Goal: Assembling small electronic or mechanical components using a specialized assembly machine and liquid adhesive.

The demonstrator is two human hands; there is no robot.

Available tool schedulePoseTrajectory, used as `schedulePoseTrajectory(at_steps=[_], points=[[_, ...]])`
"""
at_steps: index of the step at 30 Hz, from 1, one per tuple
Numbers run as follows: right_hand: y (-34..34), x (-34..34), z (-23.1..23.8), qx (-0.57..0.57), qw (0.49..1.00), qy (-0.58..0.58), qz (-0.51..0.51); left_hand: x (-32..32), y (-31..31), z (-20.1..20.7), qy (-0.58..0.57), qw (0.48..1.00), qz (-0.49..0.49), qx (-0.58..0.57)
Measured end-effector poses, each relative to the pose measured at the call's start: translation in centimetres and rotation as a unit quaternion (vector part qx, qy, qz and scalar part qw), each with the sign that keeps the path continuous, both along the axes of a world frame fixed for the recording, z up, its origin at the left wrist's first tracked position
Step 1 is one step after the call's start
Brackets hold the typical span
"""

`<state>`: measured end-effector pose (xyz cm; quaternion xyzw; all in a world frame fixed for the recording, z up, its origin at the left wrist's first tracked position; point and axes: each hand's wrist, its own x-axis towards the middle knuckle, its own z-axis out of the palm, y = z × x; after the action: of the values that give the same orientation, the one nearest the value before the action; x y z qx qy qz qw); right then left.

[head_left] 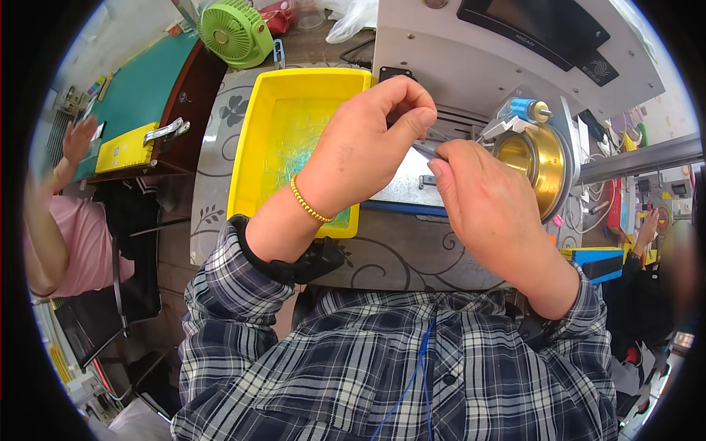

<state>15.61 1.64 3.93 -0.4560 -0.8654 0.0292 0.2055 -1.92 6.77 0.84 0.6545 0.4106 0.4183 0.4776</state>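
Note:
My left hand (365, 141), with a gold bead bracelet (307, 200) at the wrist, is raised past the right edge of a yellow tray (248, 158). Its thumb and index finger are pinched together; whatever they hold is too small to make out. Close by on the right, my right hand (489, 197) is closed round a thin grey metal tool (424, 151) whose tip points toward my left fingers. Thin, clear and teal strands (294, 158) lie in the tray. Behind my hands is a machine's flat metal bed (401, 184).
The grey-white machine housing (441, 55) with a dark screen stands at the back. Right of my right hand are a brass-coloured wheel (553, 165) and a blue thread spool (523, 109). A green fan (234, 35) stands back left. Co-workers sit on both sides.

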Motion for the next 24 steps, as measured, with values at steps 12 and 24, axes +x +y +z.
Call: schedulePoseTrajectory(at_steps=[12, 24], points=[[-0.6, 0.1, 0.0, -0.015, 1.000, -0.007, 0.022, 0.0, -0.3, 0.2, 0.032, 0.999, 0.023, -0.001], [-1.9, 0.3, -3.2, 0.060, 0.994, 0.022, 0.090, -8.6, -3.4, -2.2, 0.126, 0.957, 0.240, 0.105]])
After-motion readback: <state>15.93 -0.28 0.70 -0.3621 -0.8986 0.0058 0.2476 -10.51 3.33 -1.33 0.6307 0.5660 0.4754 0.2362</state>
